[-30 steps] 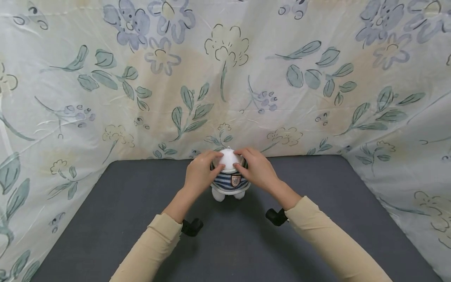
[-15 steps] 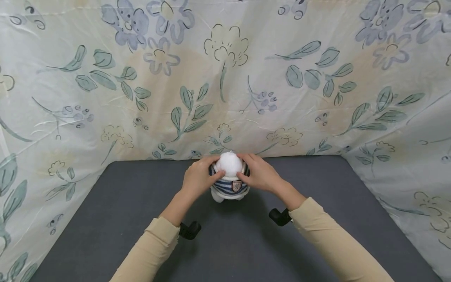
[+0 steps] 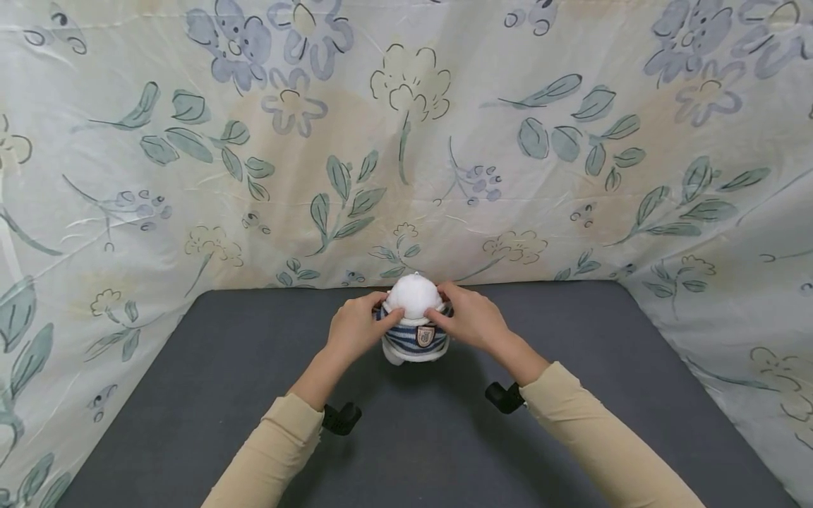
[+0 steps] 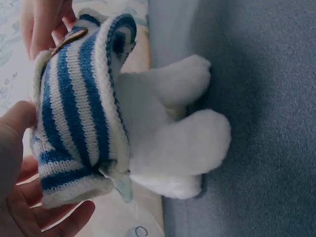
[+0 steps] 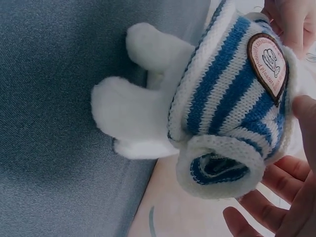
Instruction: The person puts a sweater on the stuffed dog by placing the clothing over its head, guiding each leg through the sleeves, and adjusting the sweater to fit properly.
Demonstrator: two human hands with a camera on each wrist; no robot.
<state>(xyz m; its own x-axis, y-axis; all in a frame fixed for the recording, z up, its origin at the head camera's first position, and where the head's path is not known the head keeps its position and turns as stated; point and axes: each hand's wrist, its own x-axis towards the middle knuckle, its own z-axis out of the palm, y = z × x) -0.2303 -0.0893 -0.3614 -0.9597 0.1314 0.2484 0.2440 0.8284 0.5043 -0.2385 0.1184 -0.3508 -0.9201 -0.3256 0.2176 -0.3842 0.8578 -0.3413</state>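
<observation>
A white plush toy (image 3: 413, 296) stands near the back of the table, wearing a blue-and-white striped knit sweater (image 3: 406, 341). My left hand (image 3: 353, 326) pinches the sweater's neckline on its left side, thumb in front and fingers behind. On the opposite side my right hand (image 3: 475, 319) grips the same neckline in a similar way. A heart-shaped patch (image 5: 271, 61) decorates the chest. Stubby white legs (image 4: 195, 140) stick out below the hem, their ends at the table. In the right wrist view, the sleeve cuff (image 5: 185, 170) hangs hollow with no arm through it.
The grey table (image 3: 406, 451) spreads in front of the toy and to both sides. Floral cloth (image 3: 406, 141) hangs right behind the table's back edge and along its sides. Black wrist cameras (image 3: 341, 419) sit under both forearms.
Both hands have shifted slightly down and toward me with the sweater. More of the white head shows above the neckline, and the hem hangs lower over the legs.
</observation>
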